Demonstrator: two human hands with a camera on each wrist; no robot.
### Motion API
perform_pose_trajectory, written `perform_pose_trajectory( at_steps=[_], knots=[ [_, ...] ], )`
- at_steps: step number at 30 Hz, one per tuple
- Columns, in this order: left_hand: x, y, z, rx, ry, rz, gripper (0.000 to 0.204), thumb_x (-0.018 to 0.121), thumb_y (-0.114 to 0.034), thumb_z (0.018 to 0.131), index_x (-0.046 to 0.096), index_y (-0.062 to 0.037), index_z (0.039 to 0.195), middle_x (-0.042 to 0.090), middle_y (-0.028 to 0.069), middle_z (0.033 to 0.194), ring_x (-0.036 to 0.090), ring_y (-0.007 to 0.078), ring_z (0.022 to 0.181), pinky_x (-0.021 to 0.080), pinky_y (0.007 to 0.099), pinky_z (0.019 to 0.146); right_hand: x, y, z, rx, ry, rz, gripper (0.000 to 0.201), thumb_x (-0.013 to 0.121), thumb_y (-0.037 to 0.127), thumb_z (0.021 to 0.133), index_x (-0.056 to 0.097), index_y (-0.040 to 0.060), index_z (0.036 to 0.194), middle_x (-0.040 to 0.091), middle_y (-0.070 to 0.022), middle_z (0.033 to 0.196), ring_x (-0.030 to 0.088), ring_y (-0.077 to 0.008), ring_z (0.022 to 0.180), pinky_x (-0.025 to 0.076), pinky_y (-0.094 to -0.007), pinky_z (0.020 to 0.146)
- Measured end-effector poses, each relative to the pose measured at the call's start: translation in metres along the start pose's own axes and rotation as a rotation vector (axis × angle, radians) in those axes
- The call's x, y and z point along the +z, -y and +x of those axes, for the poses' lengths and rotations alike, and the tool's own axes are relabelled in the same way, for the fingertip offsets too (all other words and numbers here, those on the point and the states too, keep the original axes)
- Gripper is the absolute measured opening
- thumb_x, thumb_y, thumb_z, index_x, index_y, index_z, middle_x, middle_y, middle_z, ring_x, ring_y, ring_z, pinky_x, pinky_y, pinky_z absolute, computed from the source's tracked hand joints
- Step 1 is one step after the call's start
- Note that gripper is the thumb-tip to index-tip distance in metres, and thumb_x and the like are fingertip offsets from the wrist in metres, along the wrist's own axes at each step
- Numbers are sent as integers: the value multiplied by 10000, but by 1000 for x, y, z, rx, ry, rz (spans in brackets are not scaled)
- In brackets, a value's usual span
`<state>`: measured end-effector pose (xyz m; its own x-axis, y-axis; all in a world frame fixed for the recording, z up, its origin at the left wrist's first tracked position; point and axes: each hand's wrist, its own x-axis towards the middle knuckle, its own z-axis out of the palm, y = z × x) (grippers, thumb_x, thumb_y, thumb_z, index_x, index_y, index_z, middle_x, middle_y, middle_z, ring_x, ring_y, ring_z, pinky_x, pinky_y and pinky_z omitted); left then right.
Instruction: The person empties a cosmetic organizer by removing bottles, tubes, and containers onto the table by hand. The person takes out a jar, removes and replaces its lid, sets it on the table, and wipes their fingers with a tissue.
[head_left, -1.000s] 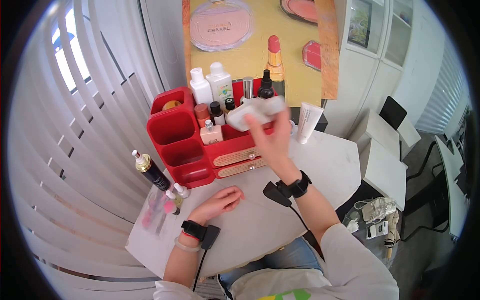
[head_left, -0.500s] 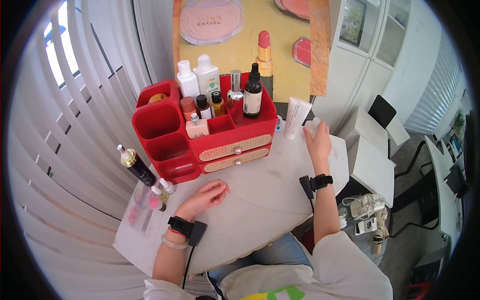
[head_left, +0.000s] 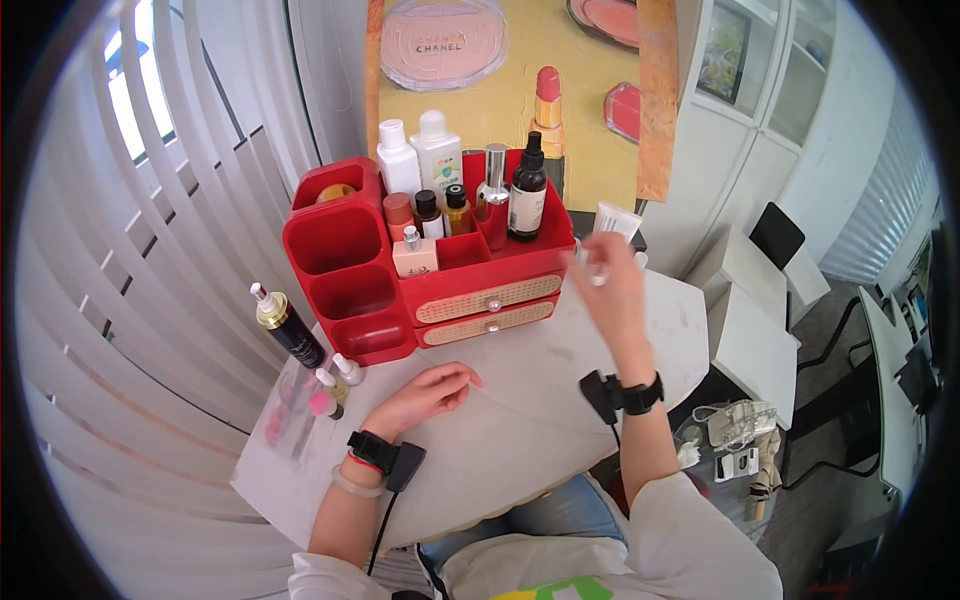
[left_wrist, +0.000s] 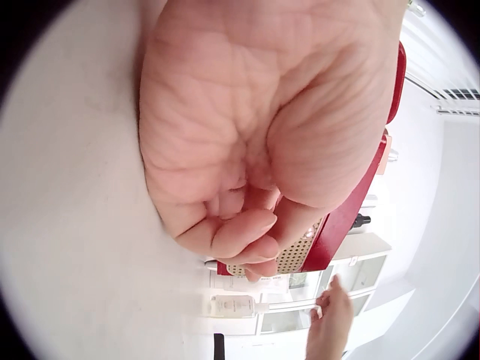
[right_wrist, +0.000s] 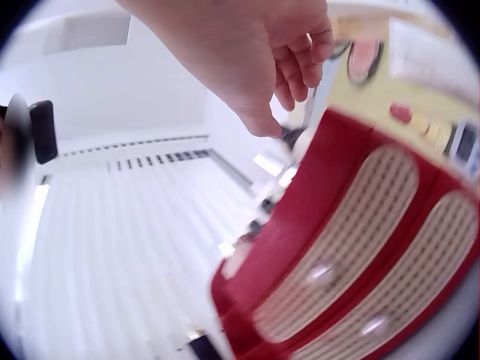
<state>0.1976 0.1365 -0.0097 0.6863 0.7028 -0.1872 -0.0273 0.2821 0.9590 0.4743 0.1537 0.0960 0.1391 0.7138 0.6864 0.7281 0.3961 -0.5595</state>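
One red organizer (head_left: 500,268) — two drawers (head_left: 450,305), two knobs (head_left: 493,305), two white bottles (head_left: 437,160), one white tube (head_left: 618,219)

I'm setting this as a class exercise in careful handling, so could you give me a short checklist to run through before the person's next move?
1. Right hand free: ok; the right wrist view shows nothing in its fingers.
2. Left hand free: ok; it rests on the tabletop, holding nothing.
3. Upper drawer and lower drawer closed: ok; both look flush.
4. Black spray bottle upright: ok; it stands in the red organizer.
5. All bottles inside the organizer: not ok; the black pump bottle stands outside, to its left.
6. Spray bottle's fill level: cannot tell; its contents do not show.
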Motion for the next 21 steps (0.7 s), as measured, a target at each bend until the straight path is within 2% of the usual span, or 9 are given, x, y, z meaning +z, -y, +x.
perform_pose_trajectory(
  at_steps=[2,7,9,11,13,15,16,18,21],
  knots=[
    [-1,1,-1,7,-4,-17,232,457,-237,1036,606,-64,1082,465,-61,773,409,21,681,330,159,586,28,32,3,-155,112,266,298,733,198,826,583,41,1030,583,-118,985,617,-272,846,507,-356,709],
    [-1,4,1,20,-20,-9,247,449,-226,1039,607,-60,1130,493,-56,807,447,22,728,368,156,628,79,63,25,-376,209,219,344,724,222,829,586,43,1089,590,-117,1018,627,-264,836,513,-362,711],
    [-2,5,1,11,2,-31,248,450,-216,1039,607,-59,1147,500,-55,821,463,25,759,387,159,655,82,69,28,-316,282,318,341,716,231,836,587,54,1097,594,-114,1009,632,-260,820,510,-362,701],
    [-3,7,3,6,-1,-42,248,455,-233,1037,611,-70,1140,505,-56,824,461,25,762,387,163,664,86,68,28,-229,408,267,352,725,187,830,591,44,1124,574,-82,959,593,-193,765,486,-300,698],
    [-4,9,5,-4,4,-61,249,461,-249,1035,614,-81,1134,510,-57,827,459,25,766,386,166,673,88,65,28,-195,436,269,328,725,155,823,598,49,1107,587,-97,981,616,-206,788,487,-294,708],
    [-5,11,5,44,22,-42,245,462,-250,1034,615,-86,1132,508,-57,825,463,28,772,389,167,677,88,63,25,-376,275,335,293,703,144,848,576,58,1097,600,-90,994,629,-226,801,503,-332,685],
    [-5,12,4,38,25,-40,245,462,-250,1034,615,-86,1132,508,-57,825,463,28,772,389,167,677,83,62,20,-370,271,335,293,703,144,848,576,58,1097,600,-90,994,629,-226,801,503,-332,685],
    [-4,8,3,4,-8,-69,244,459,-251,1034,612,-88,1132,505,-55,820,461,31,765,390,170,676,53,72,10,-251,-183,475,301,693,71,850,557,27,1115,592,-94,990,616,-193,815,491,-306,722],
    [-3,6,1,3,-17,-51,246,455,-253,1035,611,-84,1124,504,-51,817,455,34,756,388,170,672,4,40,-4,-139,-392,418,313,671,40,873,528,-10,1147,583,-91,988,597,-164,848,487,-289,765]
  ],
)
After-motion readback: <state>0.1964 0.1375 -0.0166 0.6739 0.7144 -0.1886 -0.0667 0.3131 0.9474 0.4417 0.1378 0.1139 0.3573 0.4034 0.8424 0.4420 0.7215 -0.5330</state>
